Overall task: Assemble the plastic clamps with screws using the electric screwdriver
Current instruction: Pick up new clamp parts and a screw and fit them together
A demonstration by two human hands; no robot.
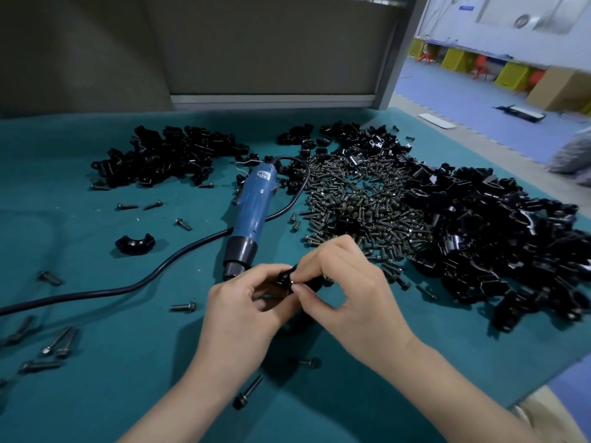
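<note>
My left hand (246, 302) grips a black plastic clamp (284, 278) just above the teal mat. My right hand (345, 282) pinches a small screw (292, 283) at the clamp's top, thumb and forefinger together. The clamp is mostly hidden by my fingers. The blue electric screwdriver (251, 206) lies on the mat just beyond my hands, tip toward me, with nobody holding it. A heap of dark screws (361, 199) spreads to the right of it.
Piles of black clamp parts lie at the back left (160, 158) and the right (499, 238). A single clamp half (135, 243) and loose screws (248, 393) dot the mat. The black power cord (153, 276) runs left. A grey partition (271, 49) stands behind.
</note>
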